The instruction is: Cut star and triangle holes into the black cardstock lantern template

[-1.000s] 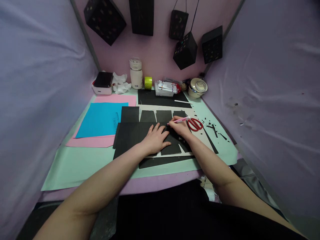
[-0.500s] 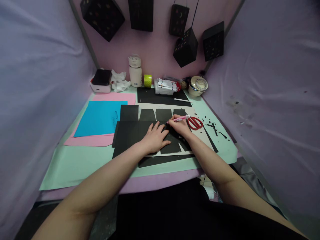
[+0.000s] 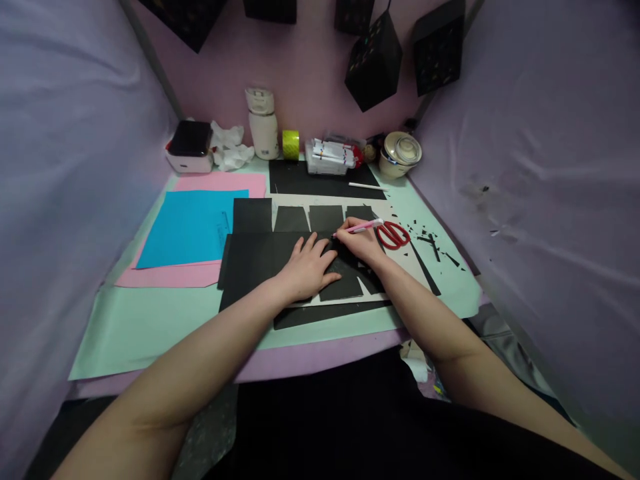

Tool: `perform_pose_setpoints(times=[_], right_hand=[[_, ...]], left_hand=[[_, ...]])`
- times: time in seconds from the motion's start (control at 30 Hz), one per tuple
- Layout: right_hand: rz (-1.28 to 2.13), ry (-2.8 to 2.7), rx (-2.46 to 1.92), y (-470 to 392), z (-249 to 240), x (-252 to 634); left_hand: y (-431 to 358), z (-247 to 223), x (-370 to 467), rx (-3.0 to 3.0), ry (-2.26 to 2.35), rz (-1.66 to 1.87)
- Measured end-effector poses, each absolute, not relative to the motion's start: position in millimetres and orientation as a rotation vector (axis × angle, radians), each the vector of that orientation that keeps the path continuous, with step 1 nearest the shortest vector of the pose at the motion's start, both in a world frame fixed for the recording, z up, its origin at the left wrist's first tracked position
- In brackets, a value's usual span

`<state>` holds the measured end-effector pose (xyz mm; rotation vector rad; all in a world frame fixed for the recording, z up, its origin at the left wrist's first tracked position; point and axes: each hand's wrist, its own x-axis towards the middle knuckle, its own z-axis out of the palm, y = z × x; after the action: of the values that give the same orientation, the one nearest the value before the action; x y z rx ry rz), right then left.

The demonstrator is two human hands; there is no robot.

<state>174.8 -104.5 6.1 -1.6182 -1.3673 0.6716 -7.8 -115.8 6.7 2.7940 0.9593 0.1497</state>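
Across the middle of the table lies a black paper sheet [image 3: 250, 257] with cut flaps along its far and near edges. My left hand [image 3: 307, 270] is spread flat on it, fingers apart. Just to the right, my right hand [image 3: 361, 241] grips a slim pink pen-shaped tool [image 3: 361, 227] with a white back end. Its tip meets the black paper close to my left fingertips; whether it is a nib or a blade is too small to tell. Red-handled scissors [image 3: 393, 235] lie right beside my right hand. A white board [image 3: 295, 200] shows under the black paper.
Blue paper [image 3: 187, 227] rests on pink sheets [image 3: 170, 277] to the left. Black scraps [image 3: 431, 245] are scattered at right. A white bottle [image 3: 263, 127], yellow tape roll [image 3: 291, 145], marker box [image 3: 327, 158] and lidded bowl [image 3: 400, 155] stand along the back. Black boxes [image 3: 375, 63] hang above.
The camera has tilted down slightly, so the table items sit higher in view. Both hands keep nearly the same place on the black paper, the pink tool still held.
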Motion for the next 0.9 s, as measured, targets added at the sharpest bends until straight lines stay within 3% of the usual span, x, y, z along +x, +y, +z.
perform_pose_setpoints(times=[0.53,0.9], right_hand=[[0.794,-1.415,-1.712,-102.4,11.6,179.4],[0.72,-1.44,-1.74,-100.8,6.4,179.8]], left_hand=[[-108.3,18.5,-9.4,2.857,0.883,-0.022],[-101.1,9.4,-15.5,2.899,0.777,0.193]])
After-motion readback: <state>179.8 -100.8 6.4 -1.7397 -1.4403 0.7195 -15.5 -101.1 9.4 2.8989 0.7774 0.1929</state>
